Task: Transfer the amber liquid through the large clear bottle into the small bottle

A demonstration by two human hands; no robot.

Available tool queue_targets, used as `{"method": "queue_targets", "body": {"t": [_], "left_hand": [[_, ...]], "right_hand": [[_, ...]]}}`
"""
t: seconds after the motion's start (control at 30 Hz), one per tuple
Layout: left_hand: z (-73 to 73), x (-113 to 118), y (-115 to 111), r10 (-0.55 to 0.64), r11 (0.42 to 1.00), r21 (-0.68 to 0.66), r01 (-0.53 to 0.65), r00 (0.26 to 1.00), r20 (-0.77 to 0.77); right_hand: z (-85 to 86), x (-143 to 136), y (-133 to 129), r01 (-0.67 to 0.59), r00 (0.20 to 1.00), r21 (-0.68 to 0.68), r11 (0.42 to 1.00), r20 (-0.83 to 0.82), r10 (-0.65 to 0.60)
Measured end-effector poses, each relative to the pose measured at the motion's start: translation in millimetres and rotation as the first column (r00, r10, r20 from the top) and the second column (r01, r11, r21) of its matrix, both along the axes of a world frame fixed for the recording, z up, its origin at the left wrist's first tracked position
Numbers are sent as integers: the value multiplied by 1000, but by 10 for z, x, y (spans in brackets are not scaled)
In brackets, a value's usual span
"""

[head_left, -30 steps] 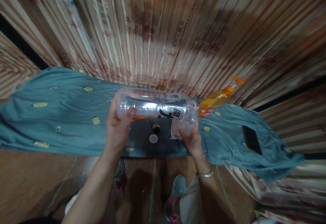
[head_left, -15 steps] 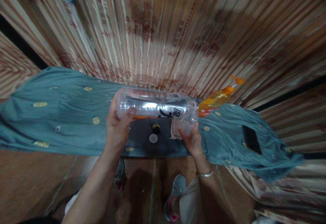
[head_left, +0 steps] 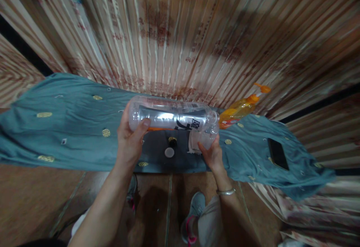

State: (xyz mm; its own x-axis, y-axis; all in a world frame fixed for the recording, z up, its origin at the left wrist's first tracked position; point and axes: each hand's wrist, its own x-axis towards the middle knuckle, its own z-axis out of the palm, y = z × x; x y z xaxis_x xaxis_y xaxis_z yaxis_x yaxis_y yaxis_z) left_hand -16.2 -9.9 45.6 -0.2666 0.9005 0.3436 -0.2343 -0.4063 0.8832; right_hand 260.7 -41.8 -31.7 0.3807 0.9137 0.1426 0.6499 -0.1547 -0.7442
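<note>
My left hand (head_left: 129,139) grips the base end of a large clear plastic bottle (head_left: 171,119) with a dark label, held on its side above the table. At the bottle's neck end my right hand (head_left: 211,153) holds a small clear cup (head_left: 204,138) with a white cloth or paper against it. The bottle's mouth sits right over the cup. Below them, on a dark wet-looking patch of the teal tablecloth (head_left: 70,127), lies a small white cap (head_left: 169,152).
An orange pump bottle (head_left: 239,110) stands behind the cup, at the wall. A black phone (head_left: 278,154) lies on the cloth to the right. A striped patterned wall rises behind the table. My shoes and the brown tiled floor show below.
</note>
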Motion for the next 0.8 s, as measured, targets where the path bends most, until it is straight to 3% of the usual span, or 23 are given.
{"method": "queue_targets", "body": {"t": [0.33,0.8], "left_hand": [[7,30,3,1,999,-33,1,997,79],[-20,9,3,-16,999,-50,16,1000,-6]], "right_hand": [[-6,3,-3,-10,1000,11,1000,22,9],[-25,3,4,-4,1000,18,1000,7,3]]}}
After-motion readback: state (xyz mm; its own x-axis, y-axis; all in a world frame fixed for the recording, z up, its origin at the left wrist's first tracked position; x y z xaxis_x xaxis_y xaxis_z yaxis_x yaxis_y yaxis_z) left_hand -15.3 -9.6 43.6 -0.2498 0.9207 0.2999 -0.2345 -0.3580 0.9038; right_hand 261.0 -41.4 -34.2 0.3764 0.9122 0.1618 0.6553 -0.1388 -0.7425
